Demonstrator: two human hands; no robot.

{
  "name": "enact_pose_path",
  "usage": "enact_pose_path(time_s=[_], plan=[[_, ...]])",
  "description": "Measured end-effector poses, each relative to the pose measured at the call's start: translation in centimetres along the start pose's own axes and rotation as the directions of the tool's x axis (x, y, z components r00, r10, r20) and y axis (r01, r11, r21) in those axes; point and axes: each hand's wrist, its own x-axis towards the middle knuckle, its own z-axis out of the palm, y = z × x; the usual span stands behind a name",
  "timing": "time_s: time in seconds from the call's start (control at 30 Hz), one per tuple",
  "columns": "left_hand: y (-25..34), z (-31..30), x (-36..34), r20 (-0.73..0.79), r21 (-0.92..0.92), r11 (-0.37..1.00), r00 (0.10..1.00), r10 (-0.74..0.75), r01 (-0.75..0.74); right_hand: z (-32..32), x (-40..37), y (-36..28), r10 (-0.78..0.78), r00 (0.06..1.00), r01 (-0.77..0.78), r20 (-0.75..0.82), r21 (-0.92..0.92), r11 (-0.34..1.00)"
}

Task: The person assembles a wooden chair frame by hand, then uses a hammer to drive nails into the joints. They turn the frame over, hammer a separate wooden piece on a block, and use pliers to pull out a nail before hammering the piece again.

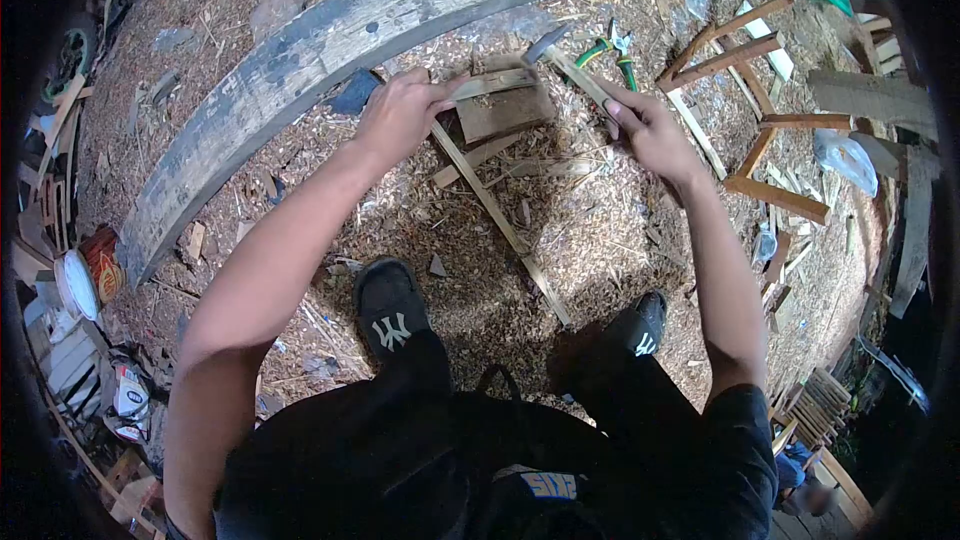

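My left hand point(403, 112) pinches one end of a short wooden strip point(490, 84), which lies across a wooden block point(506, 112) on the ground. My right hand point(650, 132) is closed round the wooden handle of a hammer point(578, 73). The hammer's metal head is just beyond the block's right end, a little apart from the strip. A long thin stick point(500, 220) runs from beneath my left hand down between my shoes. Green-handled pliers point(622, 52) lie on the shavings beyond the hammer.
A long thick plank point(330, 50) curves across the far side. Brown wooden frames point(735, 62) lie at the right, near a plastic bag point(846, 160). Wood shavings cover the ground. A white round container point(76, 285) stands at the left. Part of a person point(795, 465) shows at the lower right.
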Motion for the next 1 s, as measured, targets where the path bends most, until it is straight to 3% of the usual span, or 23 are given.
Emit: enact_pose_path(time_s=[0.1,0.17,0.23,0.27,0.37,0.43,0.5,0.53,0.57,0.67,0.7,0.77,0.83,0.93,1.0], plan=[[-0.6,0.3,0.3,-0.069,0.002,0.998,0.996,0.061,-0.061,-1.3,1.5,-0.6,-0.040,0.999,0.040,0.007,-0.137,0.990],[-0.8,0.4,0.3,-0.073,0.005,0.997,0.994,0.076,-0.076,-1.7,2.0,-1.4,0.000,1.000,0.000,-0.001,-0.080,0.997],[-0.8,0.1,0.5,-0.050,-0.027,0.997,0.997,0.065,-0.066,-3.1,3.2,-1.4,-0.062,0.987,0.094,0.147,-0.224,0.970],[-0.8,0.0,0.6,-0.049,-0.025,0.998,0.997,0.063,-0.064,-4.4,4.1,-1.9,-0.028,0.950,0.123,0.312,-0.287,0.950],[-0.9,0.2,0.6,-0.053,0.008,0.996,0.995,0.086,-0.085,-5.8,5.5,-1.9,-0.110,0.964,0.186,0.241,-0.321,0.929],[-0.8,0.2,0.8,-0.028,0.029,0.997,0.997,0.072,-0.071,-6.4,6.1,-2.4,-0.070,0.971,0.151,0.227,-0.363,0.919],[-0.5,0.0,0.8,-0.021,0.018,0.998,0.998,0.057,-0.056,-6.5,7.4,-1.4,-0.375,0.848,0.524,0.373,-0.487,0.699],[-0.4,-0.2,0.7,-0.010,0.009,0.999,0.999,0.039,-0.039,-6.7,7.4,-1.7,-0.262,0.891,0.420,0.370,-0.459,0.783],[-0.4,-0.3,0.7,-0.006,0.010,0.999,0.999,0.038,-0.038,-6.9,7.6,-2.1,-0.261,0.891,0.419,0.371,-0.456,0.785],[-0.8,-0.1,0.8,-0.043,0.019,0.997,0.997,0.071,-0.070,-6.8,6.9,-4.7,-0.072,0.972,0.178,0.223,-0.504,0.845],[-1.0,0.1,0.8,-0.055,0.021,0.996,0.995,0.089,-0.088,-6.8,7.1,-4.3,-0.072,0.972,0.179,0.223,-0.505,0.844],[-1.5,0.3,0.9,-0.068,0.029,0.994,0.992,0.106,-0.104,-7.1,8.0,-2.7,-0.164,0.890,0.361,0.426,-0.436,0.825],[-1.6,0.4,0.9,-0.032,0.032,0.997,0.997,0.074,-0.073,-6.9,8.0,-3.1,-0.220,0.881,0.415,0.419,-0.460,0.785],[-0.9,-0.1,0.8,-0.013,0.048,0.997,0.998,0.066,-0.065,-6.5,6.8,-4.3,-0.240,0.935,0.344,0.260,-0.512,0.787],[-0.9,-0.3,1.0,-0.016,0.058,0.995,0.997,0.078,-0.077,-6.7,7.1,-4.6,-0.195,0.920,0.360,0.340,-0.538,0.762]])
